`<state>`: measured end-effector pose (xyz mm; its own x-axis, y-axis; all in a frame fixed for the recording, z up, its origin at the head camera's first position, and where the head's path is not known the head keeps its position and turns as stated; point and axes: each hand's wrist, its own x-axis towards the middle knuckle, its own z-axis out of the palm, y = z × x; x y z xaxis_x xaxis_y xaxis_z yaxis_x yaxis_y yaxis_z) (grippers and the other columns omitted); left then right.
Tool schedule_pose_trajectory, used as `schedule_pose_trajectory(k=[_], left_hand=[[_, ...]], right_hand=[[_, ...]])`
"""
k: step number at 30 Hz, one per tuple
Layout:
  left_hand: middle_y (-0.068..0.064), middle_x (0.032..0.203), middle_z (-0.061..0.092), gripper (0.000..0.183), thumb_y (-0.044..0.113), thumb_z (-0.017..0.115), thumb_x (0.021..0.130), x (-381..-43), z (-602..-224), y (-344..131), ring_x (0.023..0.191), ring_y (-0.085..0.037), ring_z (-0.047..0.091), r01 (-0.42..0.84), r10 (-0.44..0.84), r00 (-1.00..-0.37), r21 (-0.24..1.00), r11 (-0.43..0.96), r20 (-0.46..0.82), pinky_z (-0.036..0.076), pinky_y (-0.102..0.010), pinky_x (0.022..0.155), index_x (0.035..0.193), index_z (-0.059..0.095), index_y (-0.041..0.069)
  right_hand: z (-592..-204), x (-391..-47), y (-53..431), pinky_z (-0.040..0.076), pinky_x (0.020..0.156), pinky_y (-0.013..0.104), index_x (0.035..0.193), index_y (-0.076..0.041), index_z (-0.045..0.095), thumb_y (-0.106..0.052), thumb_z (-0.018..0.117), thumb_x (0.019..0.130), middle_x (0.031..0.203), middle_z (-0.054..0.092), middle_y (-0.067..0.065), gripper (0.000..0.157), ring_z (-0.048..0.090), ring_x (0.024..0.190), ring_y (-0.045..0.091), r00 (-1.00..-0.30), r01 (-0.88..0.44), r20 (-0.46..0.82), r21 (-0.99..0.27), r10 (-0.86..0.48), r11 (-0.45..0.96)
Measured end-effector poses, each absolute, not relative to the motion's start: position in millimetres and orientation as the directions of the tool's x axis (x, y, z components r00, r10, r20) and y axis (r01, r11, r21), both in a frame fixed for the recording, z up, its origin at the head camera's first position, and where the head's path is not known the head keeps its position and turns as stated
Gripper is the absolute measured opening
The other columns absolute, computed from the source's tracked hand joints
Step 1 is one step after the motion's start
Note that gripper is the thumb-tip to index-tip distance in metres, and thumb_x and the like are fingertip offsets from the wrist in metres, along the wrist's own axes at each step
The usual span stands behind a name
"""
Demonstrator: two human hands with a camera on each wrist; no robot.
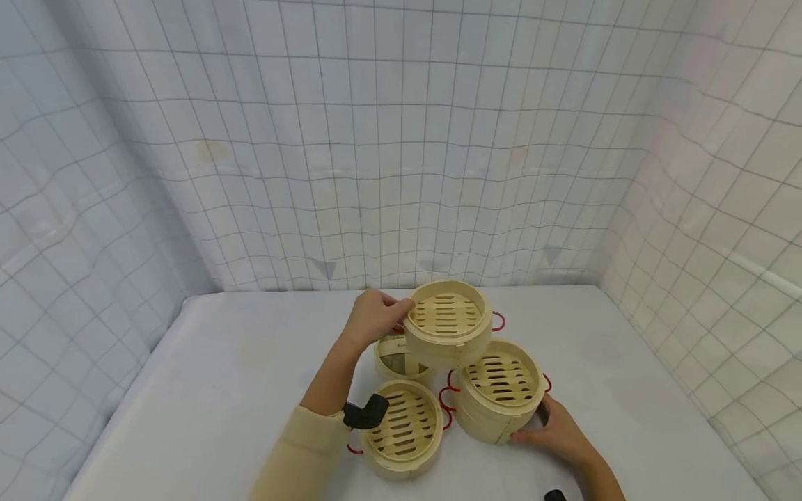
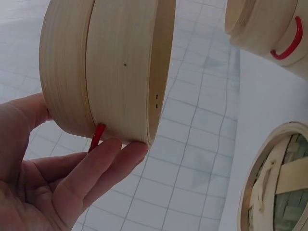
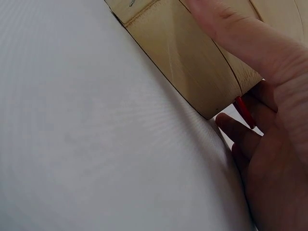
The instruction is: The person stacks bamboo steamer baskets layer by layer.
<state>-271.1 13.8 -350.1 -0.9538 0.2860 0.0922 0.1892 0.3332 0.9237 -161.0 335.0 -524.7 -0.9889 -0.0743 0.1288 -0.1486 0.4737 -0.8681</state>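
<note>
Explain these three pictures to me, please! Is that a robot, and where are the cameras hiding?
No robot here: these are a person's own two hands. The big picture comes from a camera on the person's head, looking forward and down. The other two come from little cameras, one on each wrist, so everything looks close and tilted.

On the white table are round, pale baskets with slats inside. The left hand holds one basket up in the air. The right hand grips the side of a taller basket. A low basket sits near it, and behind that is a round piece with a woven middle.
</note>
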Motion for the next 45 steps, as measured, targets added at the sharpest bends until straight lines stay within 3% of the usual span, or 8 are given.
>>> schedule_pose_trajectory(k=[8,14,23,26,32,40,42,45], left_hand=[[-0.004,0.06,0.06,0.026,0.027,0.053,0.077,-265,-360,47,0.055,-0.02,0.059,0.195,0.313,-0.946,0.926,0.322,0.09,0.048,-0.033,0.053,0.07,0.067,0.006],[-0.001,0.059,0.059,0.025,0.028,0.054,0.076,-258,-365,72,0.053,-0.016,0.059,0.18,0.332,-0.941,0.921,0.345,0.06,0.047,-0.025,0.047,0.069,0.067,0.008],[0.004,0.055,0.058,0.025,0.033,0.056,0.075,-251,-378,92,0.049,-0.012,0.056,0.215,0.345,-0.936,0.89,0.403,0.069,0.043,-0.025,0.043,0.068,0.067,0.012],[0.005,0.053,0.057,0.025,0.034,0.055,0.076,-249,-383,94,0.048,-0.01,0.054,0.213,0.345,-0.937,0.874,0.437,0.056,0.04,-0.025,0.04,0.068,0.067,0.013],[0.003,0.053,0.057,0.025,0.035,0.055,0.076,-243,-385,97,0.048,-0.01,0.052,0.203,0.325,-0.944,0.87,0.448,0.053,0.039,-0.024,0.041,0.07,0.066,0.013],[0.006,0.048,0.053,0.026,0.036,0.055,0.076,-240,-386,99,0.042,-0.01,0.048,0.243,0.332,-0.94,0.846,0.476,0.083,0.036,-0.024,0.035,0.071,0.066,0.012],[0.005,0.048,0.053,0.026,0.035,0.055,0.075,-240,-386,100,0.041,-0.01,0.048,0.247,0.332,-0.939,0.844,0.477,0.087,0.036,-0.024,0.036,0.071,0.066,0.012],[0.005,0.048,0.054,0.026,0.035,0.055,0.076,-240,-387,100,0.042,-0.01,0.048,0.252,0.344,-0.935,0.84,0.481,0.084,0.036,-0.024,0.036,0.071,0.066,0.012]], right_hand=[[-524,-160,337,0.016,0.088,0.007,0.125,-0.024,0.035,-0.029,0.081,0.048,0.127,0.036,-0.005,0.089,0.026,0.119,0.014,-0.986,-0.166,0.146,-0.853,-0.079,0.495],[-524,-159,337,0.016,0.088,0.007,0.124,-0.024,0.037,-0.031,0.08,0.048,0.126,0.037,-0.006,0.087,0.026,0.119,0.013,-0.99,-0.14,0.122,-0.846,-0.068,0.515],[-524,-160,335,0.022,0.093,0.039,0.124,-0.021,0.037,-0.034,0.08,0.049,0.124,0.04,-0.006,0.087,0.029,0.117,0.012,-0.996,-0.088,0.067,-0.849,-0.06,0.521],[-524,-161,335,0.022,0.093,0.036,0.123,-0.022,0.036,-0.034,0.079,0.049,0.123,0.041,-0.007,0.086,0.03,0.117,0.011,-0.995,-0.099,0.075,-0.849,-0.067,0.518],[-523,-163,337,0.019,0.092,0.015,0.124,-0.021,0.036,-0.03,0.079,0.051,0.124,0.041,-0.003,0.086,0.029,0.118,0.017,-0.982,-0.187,0.151,-0.845,-0.112,0.501],[-522,-164,338,0.024,0.092,0.04,0.124,-0.021,0.035,-0.034,0.078,0.053,0.123,0.042,-0.003,0.084,0.031,0.117,0.019,-0.979,-0.204,0.161,-0.815,-0.126,0.542],[-523,-164,338,0.023,0.093,0.037,0.124,-0.021,0.036,-0.033,0.078,0.053,0.122,0.042,-0.003,0.084,0.031,0.117,0.019,-0.979,-0.204,0.16,-0.822,-0.129,0.531],[-522,-162,337,0.023,0.093,0.022,0.122,-0.021,0.038,-0.03,0.079,0.052,0.12,0.044,-0.005,0.082,0.032,0.116,0.016,-0.982,-0.191,0.153,-0.835,-0.115,0.516]])
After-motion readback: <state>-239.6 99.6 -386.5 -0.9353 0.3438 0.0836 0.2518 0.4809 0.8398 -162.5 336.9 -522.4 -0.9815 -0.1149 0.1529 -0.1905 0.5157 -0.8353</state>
